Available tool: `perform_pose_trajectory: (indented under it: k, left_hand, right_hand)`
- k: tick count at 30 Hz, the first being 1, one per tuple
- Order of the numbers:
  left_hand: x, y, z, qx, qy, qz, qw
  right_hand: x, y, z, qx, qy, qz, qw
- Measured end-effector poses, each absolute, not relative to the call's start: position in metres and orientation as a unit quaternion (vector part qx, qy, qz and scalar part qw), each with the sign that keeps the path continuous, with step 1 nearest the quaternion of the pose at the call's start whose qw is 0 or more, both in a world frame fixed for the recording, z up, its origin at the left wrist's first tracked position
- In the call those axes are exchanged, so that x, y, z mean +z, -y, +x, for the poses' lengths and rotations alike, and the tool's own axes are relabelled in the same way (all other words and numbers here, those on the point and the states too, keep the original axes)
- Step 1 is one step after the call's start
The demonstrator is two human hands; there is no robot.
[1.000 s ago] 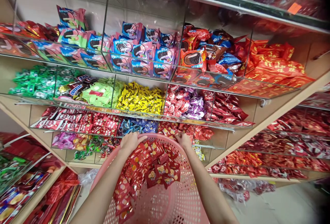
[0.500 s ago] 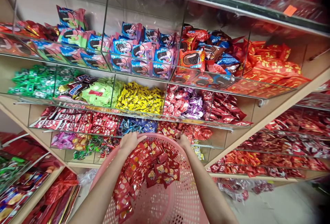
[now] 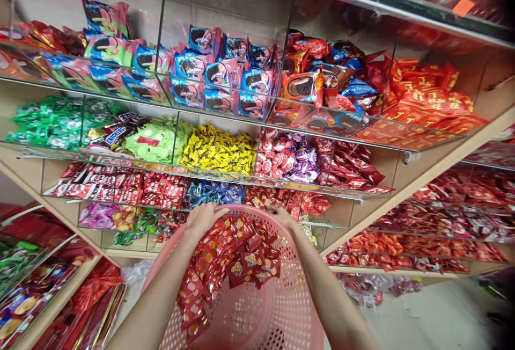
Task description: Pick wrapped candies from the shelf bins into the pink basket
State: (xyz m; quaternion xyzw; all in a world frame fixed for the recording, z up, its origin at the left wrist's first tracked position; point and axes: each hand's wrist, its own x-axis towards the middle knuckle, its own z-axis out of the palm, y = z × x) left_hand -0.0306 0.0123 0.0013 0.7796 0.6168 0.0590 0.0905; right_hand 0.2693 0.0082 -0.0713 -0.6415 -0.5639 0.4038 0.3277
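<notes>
Shelves have slid slightly up and to the left in my view since the earlier frame, and the pink perforated plastic basket's (image 3: 295, 299) far rim sits a touch higher, with both hands moving along with it. I see the left hand (image 3: 202, 219) gripping the rim on its far left, while the right hand (image 3: 284, 218) is closed at the far right, its fingertips partly hidden. Red candy packets (image 3: 253, 265) are heaped against the basket's far and left walls. Its rim overlaps the lower tiers in my view, left of the shelving unit's (image 3: 338, 211) slanting right edge; I cannot tell what bears its weight. As I judge it, the lopsided load could twist the rim in an uneven grip, and a sharp tip away from the person could send packets over the far side. Pushed forward, the rim might also knock the clear shelf fronts. Among the labels, I can read "SNICKERS" on a dark wrapper (image 3: 115, 135). Blue-and-pink sandwich-cookie packs (image 3: 219, 73) carry partly legible Chinese lettering, and orange-red packets (image 3: 434, 97) bear gold characters. Orange slices are printed on the basket's packets, but their wording is too small for me.
</notes>
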Motion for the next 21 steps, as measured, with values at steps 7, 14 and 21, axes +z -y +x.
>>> perform_pose_trajectory:
  k: [7,14,21]
  left_hand:
    - [-0.001,-0.013,-0.030,0.065,-0.615,0.781,0.089]
    - [0.002,-0.012,-0.029,0.064,-0.619,0.777,0.093]
    - [0.003,-0.011,-0.028,0.056,-0.627,0.771,0.102]
  right_hand:
    - [-0.069,-0.007,0.274,0.448,0.564,-0.626,0.299]
    - [-0.065,-0.007,0.269,0.467,0.560,-0.616,0.299]
    - [-0.060,-0.003,0.270,0.477,0.566,-0.611,0.282]
